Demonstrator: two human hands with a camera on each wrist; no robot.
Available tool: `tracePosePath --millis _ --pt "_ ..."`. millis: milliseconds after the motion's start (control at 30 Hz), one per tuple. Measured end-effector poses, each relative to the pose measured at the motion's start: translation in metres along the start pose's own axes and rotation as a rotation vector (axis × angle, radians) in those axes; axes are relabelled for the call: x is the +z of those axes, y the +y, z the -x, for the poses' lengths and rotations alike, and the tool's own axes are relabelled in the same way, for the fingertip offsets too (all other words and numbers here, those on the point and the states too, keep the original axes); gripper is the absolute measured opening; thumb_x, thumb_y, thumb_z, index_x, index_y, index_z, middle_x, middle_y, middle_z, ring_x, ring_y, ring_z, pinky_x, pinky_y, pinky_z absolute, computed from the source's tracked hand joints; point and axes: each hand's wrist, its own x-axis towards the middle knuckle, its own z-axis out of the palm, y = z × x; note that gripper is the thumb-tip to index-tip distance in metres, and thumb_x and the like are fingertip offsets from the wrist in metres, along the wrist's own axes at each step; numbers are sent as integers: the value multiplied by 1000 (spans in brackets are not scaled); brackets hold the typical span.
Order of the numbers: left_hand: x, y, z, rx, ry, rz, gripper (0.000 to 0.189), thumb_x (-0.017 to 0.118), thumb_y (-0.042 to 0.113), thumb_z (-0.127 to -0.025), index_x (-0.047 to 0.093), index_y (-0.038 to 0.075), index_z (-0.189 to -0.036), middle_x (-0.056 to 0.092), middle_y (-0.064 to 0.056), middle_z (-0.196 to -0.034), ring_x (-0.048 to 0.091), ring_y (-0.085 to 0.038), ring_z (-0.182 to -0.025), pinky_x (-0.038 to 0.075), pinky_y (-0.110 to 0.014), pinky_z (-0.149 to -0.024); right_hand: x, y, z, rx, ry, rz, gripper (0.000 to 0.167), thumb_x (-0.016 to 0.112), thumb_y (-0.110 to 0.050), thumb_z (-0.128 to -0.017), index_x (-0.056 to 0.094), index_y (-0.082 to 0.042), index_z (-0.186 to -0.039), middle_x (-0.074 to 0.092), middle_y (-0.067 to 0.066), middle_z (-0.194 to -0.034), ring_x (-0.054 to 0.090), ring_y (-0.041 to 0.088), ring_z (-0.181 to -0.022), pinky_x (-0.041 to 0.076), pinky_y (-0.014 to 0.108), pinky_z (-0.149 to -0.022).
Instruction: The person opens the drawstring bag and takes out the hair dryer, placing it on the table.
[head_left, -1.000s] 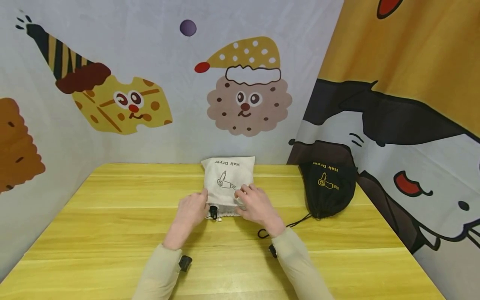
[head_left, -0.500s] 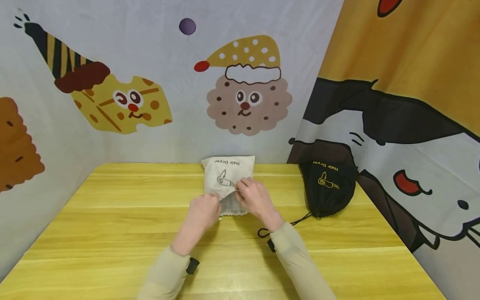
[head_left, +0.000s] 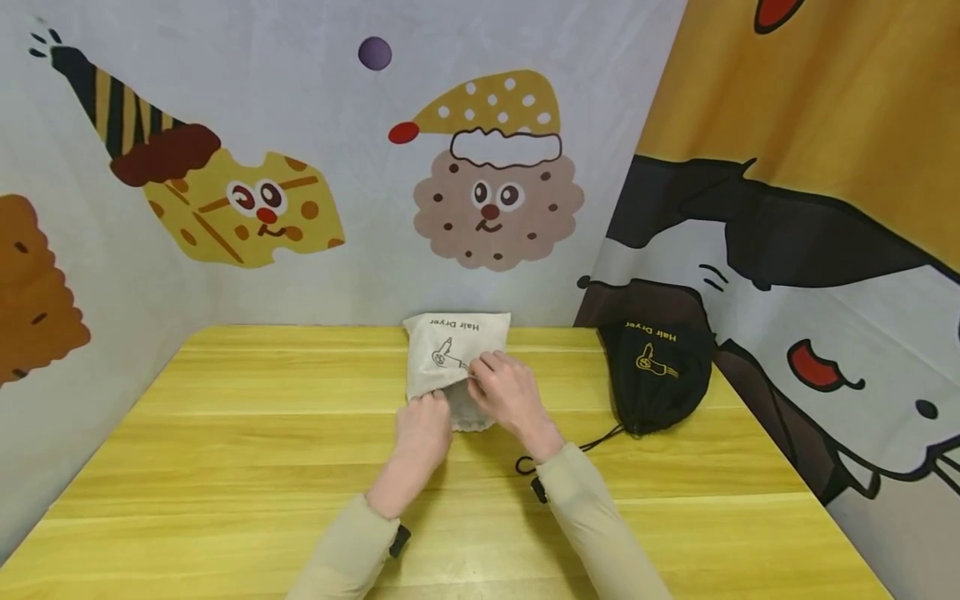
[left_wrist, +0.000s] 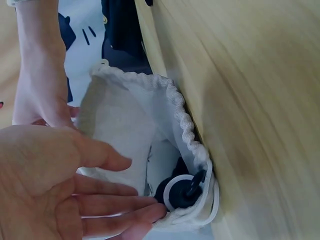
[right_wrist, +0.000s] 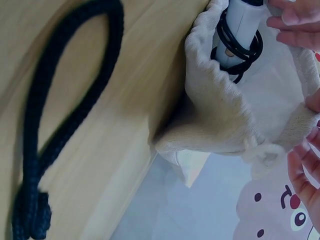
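Observation:
A white drawstring bag [head_left: 431, 367] printed "Hair Dryer" lies at the table's far edge, its mouth facing me and gaping. My right hand [head_left: 510, 396] pinches the upper rim on the right side and holds it up. At the mouth's left is my left hand [head_left: 423, 429]; in the left wrist view its fingers [left_wrist: 115, 205] reach straight into the opening, fingertips right at a black round end with a pale ring [left_wrist: 181, 192]. Inside, the right wrist view shows a white handle [right_wrist: 242, 27] with black cord [right_wrist: 255, 47] wound around it. The rest of that item is hidden in the bag.
A black drawstring bag [head_left: 660, 383], also printed "Hair Dryer", lies at the table's right. Its black cord loop [head_left: 527, 466] reaches toward my right wrist. Behind the wooden table [head_left: 225, 433] hangs a cartoon-printed cloth [head_left: 300, 67].
The bag's upper layer has been lifted and its mouth widened. My left hand has moved right to the opening, and my right hand has risen slightly with the rim. The black bag stays put.

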Motion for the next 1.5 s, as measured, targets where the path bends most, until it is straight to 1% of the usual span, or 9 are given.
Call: tracePosePath --millis 300,500,600,700,833,933,1133,1300,1500 --pt "8 -14 -10 -141 19 23 10 65 6 -79 63 -1 -74 62 -13 -65 61 -27 -57 48 -37 -45 5 -8 -2 -11 -23 -4 7 72 -10 -75 67 -11 -80 65 -3 -73 56 9 -63 46 16 -55" --pt "14 -27 -19 -165 -5 42 9 65 5 -78 66 -3 -83 65 -18 -73 62 -31 -65 51 -40 -48 7 -7 1 15 -156 -85 5 68 -17 -83 68 -13 -85 65 -3 -79 55 9 -68 45 17 -58" --pt "17 -34 -23 -169 -46 64 9 63 5 -80 66 -2 -84 65 -18 -75 61 -31 -66 50 -40 -49 10 0 4 92 -243 -161 14 64 -25 -89 67 -12 -90 66 -1 -84 58 10 -73 49 19 -63" --pt "18 -38 -27 -177 -80 76 9 61 5 -81 62 -1 -75 61 -15 -70 57 -27 -60 46 -35 -46 14 10 7 201 -313 -237 23 59 -32 -92 67 -11 -97 67 3 -92 61 13 -80 52 23 -69" --pt "18 -43 -32 -197 -115 77 19 61 5 -80 52 5 -63 52 -8 -61 48 -20 -52 38 -27 -42 20 25 11 341 -385 -330 28 54 -35 -95 65 -11 -103 67 4 -98 62 15 -83 53 27 -70" --pt "18 -46 -34 -197 -122 85 25 62 5 -80 46 8 -60 50 -6 -60 47 -19 -52 36 -27 -42 23 35 13 427 -417 -361 27 53 -34 -96 64 -11 -106 67 5 -101 63 17 -87 54 31 -73" --pt "21 -56 -37 -123 -73 138 21 71 7 -72 53 6 -61 60 -12 -66 56 -27 -57 46 -37 -45 23 52 20 567 -394 -358 28 57 -25 -94 61 -7 -116 63 10 -115 62 26 -103 53 42 -87" --pt "19 -66 -37 -108 -135 148 24 78 18 -71 59 4 -71 63 -12 -71 60 -28 -65 49 -38 -52 22 64 27 651 -353 -351 34 56 -22 -95 57 -4 -123 58 14 -124 59 30 -111 51 46 -91" --pt "15 -74 -33 -57 -157 158 28 80 21 -70 62 3 -84 61 -9 -71 57 -23 -63 46 -34 -50 20 74 30 710 -307 -397 42 55 -23 -96 49 -3 -132 53 18 -131 56 34 -115 50 48 -91"
